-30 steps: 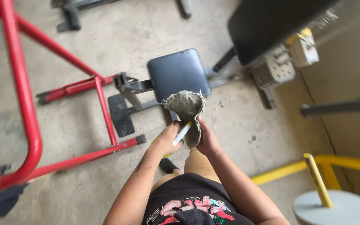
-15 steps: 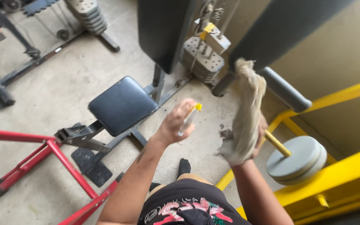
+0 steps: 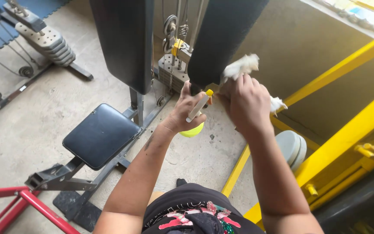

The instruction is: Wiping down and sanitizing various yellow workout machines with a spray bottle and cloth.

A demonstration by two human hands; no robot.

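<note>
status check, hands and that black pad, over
Left hand shut on spray bottle. Right hand presses rag to black pad. Nothing in the way.

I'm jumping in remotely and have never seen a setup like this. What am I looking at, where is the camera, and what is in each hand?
There is no robot here: the view comes from a camera worn on a person's head, looking down past their two bare arms in a gym. The left hand grips a spray bottle with a yellow-green body and white nozzle. The right hand presses a pale cloth against a black upright pad of a weight machine. Below and left is the machine's dark padded seat on a concrete floor. A yellow metal frame runs along the right, a grey weight plate beside it.
</note>
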